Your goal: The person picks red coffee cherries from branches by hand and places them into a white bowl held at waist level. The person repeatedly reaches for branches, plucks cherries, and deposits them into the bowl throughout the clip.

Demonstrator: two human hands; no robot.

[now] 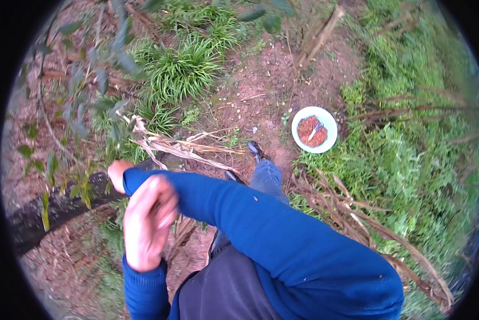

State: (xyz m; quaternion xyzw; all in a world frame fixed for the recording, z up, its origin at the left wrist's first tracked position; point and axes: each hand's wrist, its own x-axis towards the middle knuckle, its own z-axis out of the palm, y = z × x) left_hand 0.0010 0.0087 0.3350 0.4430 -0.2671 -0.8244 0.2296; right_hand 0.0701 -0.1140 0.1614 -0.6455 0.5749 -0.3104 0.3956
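Observation:
My right arm, in a blue sleeve, reaches across my body to the left. At its end my right hand (pixel 119 175) is beside a dark tree trunk (pixel 63 212); its fingers are mostly hidden, and I cannot tell whether it touches the bark. Closer to the camera, my left hand (pixel 149 224) is raised with bent fingers next to the right forearm. Motion blurs it, and nothing is plainly visible in it. Leafy twigs (pixel 83 184) hang around the trunk.
A white basin (pixel 332 130) on the ground holds small reddish granules (pixel 305 128) and what looks like scissors (pixel 314 132). Dry stalks (pixel 191 150) lie by my shoes (pixel 256 150); more stalks (pixel 355 216) lie right. Grass clumps (pixel 179 72) grow ahead, and leafy branches (pixel 103 80) overhang the upper left.

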